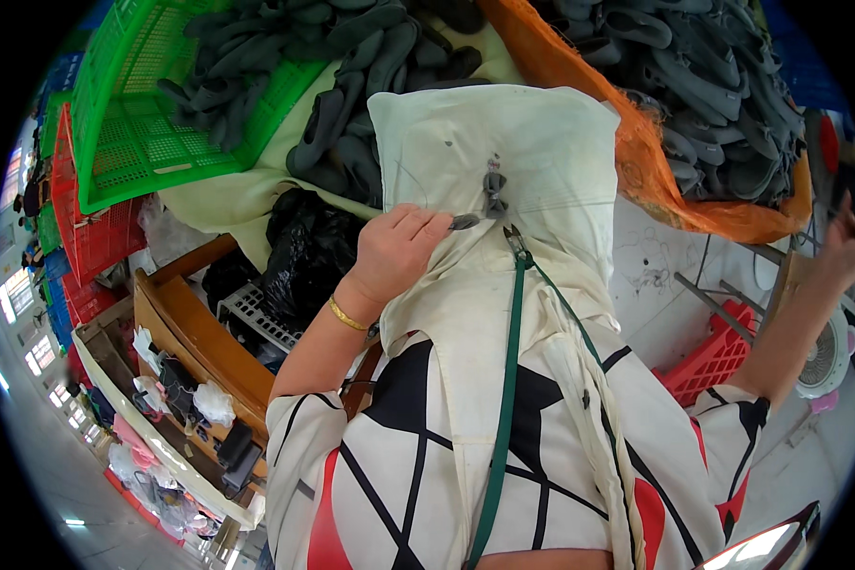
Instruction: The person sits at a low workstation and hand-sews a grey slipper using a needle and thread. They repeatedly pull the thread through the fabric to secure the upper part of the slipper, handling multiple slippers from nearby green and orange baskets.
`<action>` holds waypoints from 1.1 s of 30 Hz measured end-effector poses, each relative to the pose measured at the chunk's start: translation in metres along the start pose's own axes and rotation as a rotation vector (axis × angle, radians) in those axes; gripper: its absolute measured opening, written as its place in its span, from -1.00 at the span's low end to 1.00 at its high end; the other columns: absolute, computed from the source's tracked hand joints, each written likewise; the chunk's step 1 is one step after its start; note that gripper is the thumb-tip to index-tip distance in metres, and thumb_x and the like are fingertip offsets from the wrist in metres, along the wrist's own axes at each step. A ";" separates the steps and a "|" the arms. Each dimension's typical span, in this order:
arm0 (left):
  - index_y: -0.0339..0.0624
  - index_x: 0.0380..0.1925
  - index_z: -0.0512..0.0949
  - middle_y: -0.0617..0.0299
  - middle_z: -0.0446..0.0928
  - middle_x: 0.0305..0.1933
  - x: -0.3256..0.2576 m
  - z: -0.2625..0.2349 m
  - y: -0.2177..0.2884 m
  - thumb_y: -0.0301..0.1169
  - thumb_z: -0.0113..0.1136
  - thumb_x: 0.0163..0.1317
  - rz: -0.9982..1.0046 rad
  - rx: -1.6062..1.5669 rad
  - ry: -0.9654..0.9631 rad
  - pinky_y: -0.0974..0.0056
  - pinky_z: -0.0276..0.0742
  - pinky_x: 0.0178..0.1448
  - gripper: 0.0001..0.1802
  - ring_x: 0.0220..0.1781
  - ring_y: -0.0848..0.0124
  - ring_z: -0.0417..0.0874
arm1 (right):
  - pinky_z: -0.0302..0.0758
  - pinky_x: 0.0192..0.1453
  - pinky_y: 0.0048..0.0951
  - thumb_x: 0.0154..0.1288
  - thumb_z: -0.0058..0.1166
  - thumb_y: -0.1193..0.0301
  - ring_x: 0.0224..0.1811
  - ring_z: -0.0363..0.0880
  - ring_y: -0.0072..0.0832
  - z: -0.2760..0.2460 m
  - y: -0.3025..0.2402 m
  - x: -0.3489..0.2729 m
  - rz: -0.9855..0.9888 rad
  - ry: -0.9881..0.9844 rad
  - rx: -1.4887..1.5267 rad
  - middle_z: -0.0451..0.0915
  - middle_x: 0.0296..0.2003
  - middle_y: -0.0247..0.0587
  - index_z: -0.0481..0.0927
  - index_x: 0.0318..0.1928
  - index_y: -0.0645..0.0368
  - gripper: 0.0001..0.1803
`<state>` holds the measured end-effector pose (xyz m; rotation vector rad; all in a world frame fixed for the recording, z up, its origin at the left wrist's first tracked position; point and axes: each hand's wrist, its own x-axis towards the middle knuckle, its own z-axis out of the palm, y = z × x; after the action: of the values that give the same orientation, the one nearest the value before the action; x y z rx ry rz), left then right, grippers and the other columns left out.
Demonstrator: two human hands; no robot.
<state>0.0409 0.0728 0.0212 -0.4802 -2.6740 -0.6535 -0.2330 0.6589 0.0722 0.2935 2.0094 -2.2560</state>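
Observation:
Over a pale cushion (408, 128) on my lap, my left hand (399, 249) pinches a small dark grey piece (463, 222) between thumb and fingers. Close beside that piece lies a small grey bow (494, 195) with a shiny bit at its top. Small metal snips (515, 243), hung on a green cord (508, 380), rest on the cloth just below the bow. Out at the far right my right hand (842, 245) is held away from my body, its fingers drawn together near the dark rim. What they hold is too small to make out.
A green crate (133, 157) with grey shoes (223, 90) stands at the upper left. More grey shoes (698, 85) fill an orange sack (636, 161). A wooden drawer table (204, 328) and a black bag (309, 242) are at left; a red basket (708, 356) and fan (824, 356) at right.

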 end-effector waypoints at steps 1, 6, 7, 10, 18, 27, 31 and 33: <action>-0.14 -0.25 0.62 0.26 0.57 -0.39 -0.001 -0.001 -0.002 -0.49 0.35 0.00 0.016 0.012 0.005 0.30 0.58 -0.32 -0.74 -0.33 0.29 0.63 | 0.45 -0.32 -0.51 0.47 -0.01 0.41 -0.41 0.53 -0.55 -0.034 -0.006 0.009 -0.028 0.085 -0.075 0.55 -0.39 -0.37 0.51 -0.08 0.14 -0.88; -0.15 -0.25 0.61 0.27 0.59 -0.36 -0.011 -0.002 -0.016 -0.52 0.36 -0.01 -0.061 0.023 0.020 0.30 0.58 -0.32 -0.74 -0.33 0.29 0.63 | 0.46 -0.21 -0.52 0.43 0.03 0.44 -0.31 0.53 -0.57 -0.137 -0.014 0.019 -0.097 0.437 -0.739 0.55 -0.32 -0.36 0.53 -0.05 0.16 -0.85; -0.15 -0.25 0.61 0.27 0.60 -0.36 -0.010 0.000 -0.018 -0.53 0.36 -0.01 -0.080 -0.008 0.048 0.30 0.58 -0.32 -0.74 -0.33 0.29 0.63 | 0.46 -0.18 -0.52 0.42 0.04 0.45 -0.29 0.53 -0.57 -0.143 -0.012 0.016 -0.106 0.481 -0.923 0.55 -0.31 -0.36 0.53 -0.04 0.16 -0.84; -0.14 -0.25 0.62 0.25 0.60 -0.36 -0.003 0.008 -0.010 -0.53 0.37 0.01 -0.120 -0.073 0.028 0.27 0.56 -0.32 -0.75 -0.35 0.27 0.62 | 0.46 -0.11 -0.52 0.39 0.07 0.47 -0.24 0.53 -0.58 -0.123 0.022 0.010 -0.177 0.433 -1.275 0.56 -0.26 -0.36 0.54 -0.02 0.16 -0.81; -0.19 -0.33 0.61 0.13 0.56 -0.44 0.008 0.027 0.014 -0.49 0.34 0.04 -0.322 -0.577 0.013 0.19 0.50 -0.33 -0.83 -0.40 0.17 0.57 | 0.47 0.07 -0.53 0.32 0.14 0.53 -0.09 0.53 -0.59 0.196 0.140 -0.098 -0.028 -0.546 -0.606 0.57 -0.14 -0.35 0.56 0.04 0.18 -0.72; -0.23 -0.31 0.61 0.19 0.56 -0.41 0.006 0.021 0.007 -0.45 0.36 0.09 -0.670 -0.851 -0.017 0.35 0.49 -0.29 -0.82 -0.41 0.41 0.57 | 0.46 -0.25 -0.36 0.15 0.26 0.56 -0.31 0.54 -0.30 0.365 0.114 -0.164 -0.396 -0.970 -0.658 0.53 -0.40 -0.17 0.57 -0.24 0.24 -0.83; -0.23 -0.20 0.61 0.28 0.59 -0.29 -0.003 0.028 -0.029 -0.45 0.33 0.21 -0.799 -0.963 0.095 0.45 0.51 -0.16 -0.82 -0.27 0.56 0.58 | 0.48 -0.23 -0.42 0.14 0.26 0.58 -0.33 0.56 -0.40 0.374 0.126 -0.156 -0.281 -0.829 -0.652 0.55 -0.41 -0.21 0.57 -0.26 0.24 -0.84; -0.21 -0.18 0.61 0.32 0.60 -0.29 -0.022 0.045 -0.073 -0.43 0.30 0.26 -1.022 -1.138 0.282 0.44 0.53 -0.16 -0.83 -0.27 0.57 0.58 | 0.49 -0.18 -0.51 0.22 0.23 0.57 -0.29 0.55 -0.58 0.364 0.141 -0.152 -0.043 -0.706 -0.504 0.58 -0.37 -0.34 0.57 -0.22 0.23 -0.86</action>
<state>0.0202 0.0282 -0.0526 0.7746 -1.8554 -2.2819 -0.0818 0.2735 0.0072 -0.5169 2.0485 -1.4625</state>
